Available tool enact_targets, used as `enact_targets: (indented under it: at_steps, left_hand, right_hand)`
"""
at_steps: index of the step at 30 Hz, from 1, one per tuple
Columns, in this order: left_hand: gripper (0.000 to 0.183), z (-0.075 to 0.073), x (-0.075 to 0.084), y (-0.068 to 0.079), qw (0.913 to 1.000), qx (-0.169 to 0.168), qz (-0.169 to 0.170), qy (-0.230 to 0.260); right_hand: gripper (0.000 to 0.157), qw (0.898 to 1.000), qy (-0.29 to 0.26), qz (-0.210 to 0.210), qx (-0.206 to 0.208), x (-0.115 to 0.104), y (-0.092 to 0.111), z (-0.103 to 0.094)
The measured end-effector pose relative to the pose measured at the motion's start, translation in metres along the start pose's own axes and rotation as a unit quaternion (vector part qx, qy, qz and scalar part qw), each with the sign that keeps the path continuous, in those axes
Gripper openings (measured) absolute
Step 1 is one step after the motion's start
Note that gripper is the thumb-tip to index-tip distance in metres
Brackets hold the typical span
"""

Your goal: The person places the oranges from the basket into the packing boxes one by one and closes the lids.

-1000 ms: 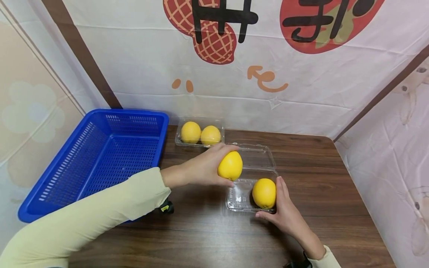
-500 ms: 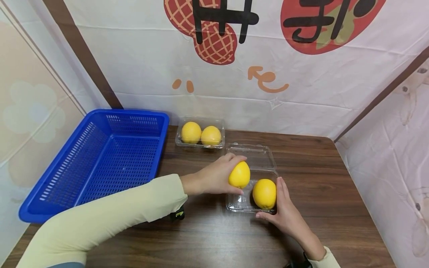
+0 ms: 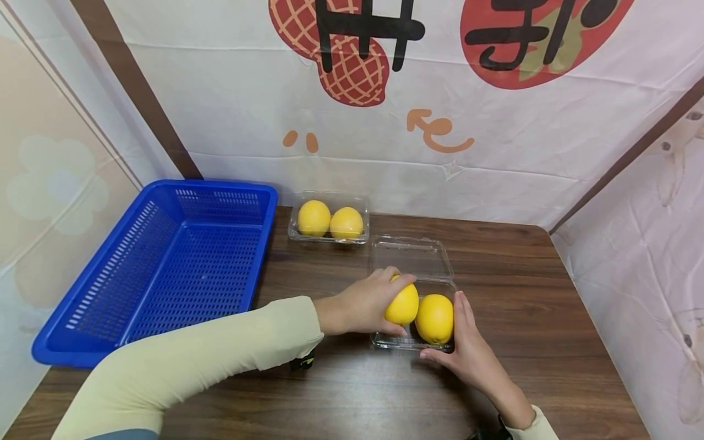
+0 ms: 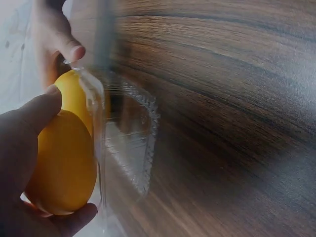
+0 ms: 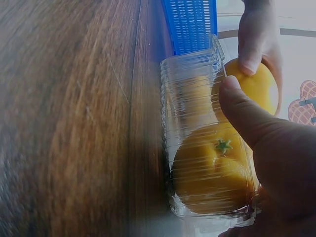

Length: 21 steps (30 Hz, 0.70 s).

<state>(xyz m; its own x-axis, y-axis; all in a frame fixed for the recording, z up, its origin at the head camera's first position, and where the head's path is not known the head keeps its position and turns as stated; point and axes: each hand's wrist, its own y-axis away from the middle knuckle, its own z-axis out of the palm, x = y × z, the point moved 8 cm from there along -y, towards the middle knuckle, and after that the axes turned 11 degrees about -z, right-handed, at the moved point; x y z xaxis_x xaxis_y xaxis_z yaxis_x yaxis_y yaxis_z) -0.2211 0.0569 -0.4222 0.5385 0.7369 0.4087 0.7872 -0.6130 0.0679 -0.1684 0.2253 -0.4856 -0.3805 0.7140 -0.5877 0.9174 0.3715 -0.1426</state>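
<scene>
My left hand (image 3: 365, 304) grips a yellow orange (image 3: 403, 304) over the left half of an open clear plastic clamshell box (image 3: 385, 341). The orange sits at the rim; the left wrist view shows thumb and fingers around it. A second orange (image 3: 434, 319) lies in the box's right half, its green star-shaped stem end (image 5: 223, 145) visible through the wall in the right wrist view. With thumb at the front edge and fingers along the right side, my right hand (image 3: 467, 342) holds the box. Its lid (image 3: 412, 256) lies folded back behind.
A blue perforated basket (image 3: 220, 256) stands at the left of the wooden table (image 3: 517, 305). Near the back wall is a closed clear box (image 3: 329, 237) with two oranges (image 3: 314, 218) inside. A printed cloth (image 3: 231, 91) hangs behind the table.
My left hand has carried its orange right and down, from beside the box to over its left half, close to the other orange. My right hand and the box have stayed in place.
</scene>
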Motion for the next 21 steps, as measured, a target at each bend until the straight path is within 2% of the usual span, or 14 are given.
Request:
enact_targets:
  at_steps: [10,17,21]
  left_hand:
    - [0.098,0.010,0.002,-0.003,0.9978,0.021,0.016,-0.061]
    - [0.099,0.021,-0.001,-0.005,0.9969,0.014,-0.001,-0.077]
    - [0.105,0.027,-0.003,-0.007,0.9955,0.008,-0.012,-0.094]
  right_hand:
    - [0.131,1.000,0.002,-0.001,-0.001,0.000,-0.001,0.000]
    - [0.131,1.000,0.004,0.002,-0.003,0.001,-0.001,0.000]
    - [0.131,1.000,0.006,0.003,-0.003,0.001,-0.001,0.000]
